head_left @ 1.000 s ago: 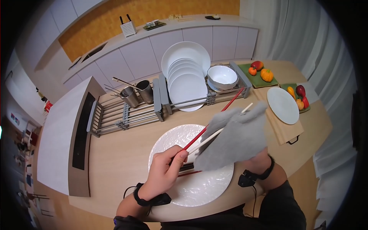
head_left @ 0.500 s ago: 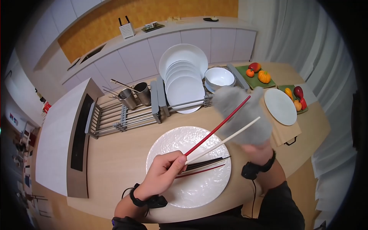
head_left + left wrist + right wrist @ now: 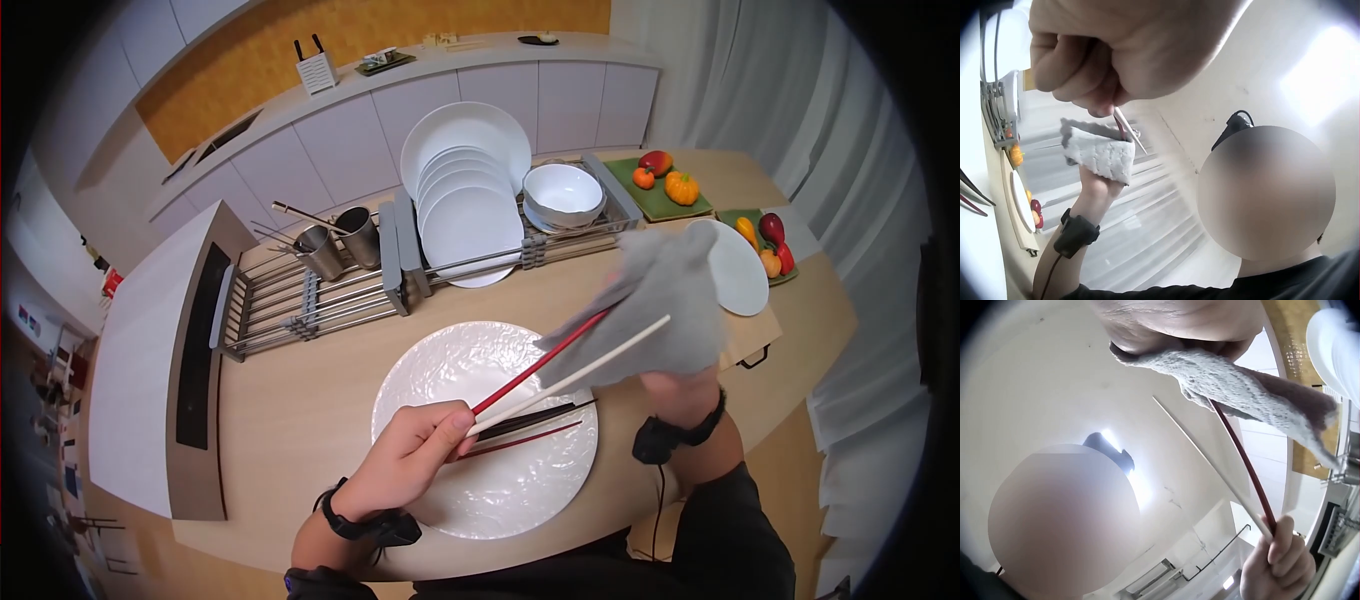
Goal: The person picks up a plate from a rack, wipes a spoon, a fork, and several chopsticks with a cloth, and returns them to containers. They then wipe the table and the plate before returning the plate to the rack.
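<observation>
My left hand (image 3: 410,458) pinches the lower ends of a red chopstick (image 3: 530,373) and a white chopstick (image 3: 610,353), which spread apart toward the upper right. A fuzzy grey cloth (image 3: 672,305) is gripped in my right hand (image 3: 685,398), whose fingers it mostly covers. In the right wrist view the red chopstick (image 3: 1244,459) runs up into the cloth (image 3: 1229,384), while the white chopstick (image 3: 1204,456) stands outside it. Below both hands lies a large white textured plate (image 3: 490,505), with dark chopsticks (image 3: 530,421) and another red chopstick (image 3: 532,437) on it.
Behind the plate stands a metal dish rack (image 3: 345,310) with steel utensil cups (image 3: 358,238), white plates (image 3: 470,235) and a bowl (image 3: 563,195). To the right are a white oval plate (image 3: 740,270) on a wooden board (image 3: 755,335) and green trays of vegetables (image 3: 682,188).
The cloth came off the chopsticks toward the upper right, then came back over the red one's upper end. The left hand keeps its pinch on both chopsticks.
</observation>
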`<act>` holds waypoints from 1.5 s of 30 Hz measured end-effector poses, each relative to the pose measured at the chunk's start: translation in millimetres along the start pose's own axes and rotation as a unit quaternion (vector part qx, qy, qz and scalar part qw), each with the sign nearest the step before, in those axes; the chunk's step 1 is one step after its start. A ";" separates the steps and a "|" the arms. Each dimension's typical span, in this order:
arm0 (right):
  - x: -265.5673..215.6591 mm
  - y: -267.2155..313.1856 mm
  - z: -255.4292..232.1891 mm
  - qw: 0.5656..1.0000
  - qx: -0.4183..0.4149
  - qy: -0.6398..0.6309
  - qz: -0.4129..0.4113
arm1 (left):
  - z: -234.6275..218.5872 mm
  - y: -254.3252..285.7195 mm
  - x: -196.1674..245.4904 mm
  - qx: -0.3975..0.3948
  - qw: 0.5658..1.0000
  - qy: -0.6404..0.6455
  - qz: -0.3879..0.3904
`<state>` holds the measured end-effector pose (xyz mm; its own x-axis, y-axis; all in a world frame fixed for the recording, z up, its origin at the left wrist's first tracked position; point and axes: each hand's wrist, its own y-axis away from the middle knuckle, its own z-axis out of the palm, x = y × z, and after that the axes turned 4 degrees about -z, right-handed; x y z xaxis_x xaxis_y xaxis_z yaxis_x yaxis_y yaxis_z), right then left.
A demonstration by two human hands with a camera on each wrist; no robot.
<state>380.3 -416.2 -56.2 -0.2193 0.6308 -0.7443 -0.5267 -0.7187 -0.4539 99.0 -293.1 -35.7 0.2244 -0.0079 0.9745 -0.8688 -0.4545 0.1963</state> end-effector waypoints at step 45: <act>1.1 6.7 45.2 0.969 -0.152 0.180 0.076 | 26.8 -4.1 -16.2 0.088 0.993 0.023 0.071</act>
<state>339.4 -407.2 -37.9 0.0537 0.4067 -0.9120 -0.2330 -0.8830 -0.4075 110.8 -315.0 -55.2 0.0812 -0.0449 0.9957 -0.7994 -0.5996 0.0382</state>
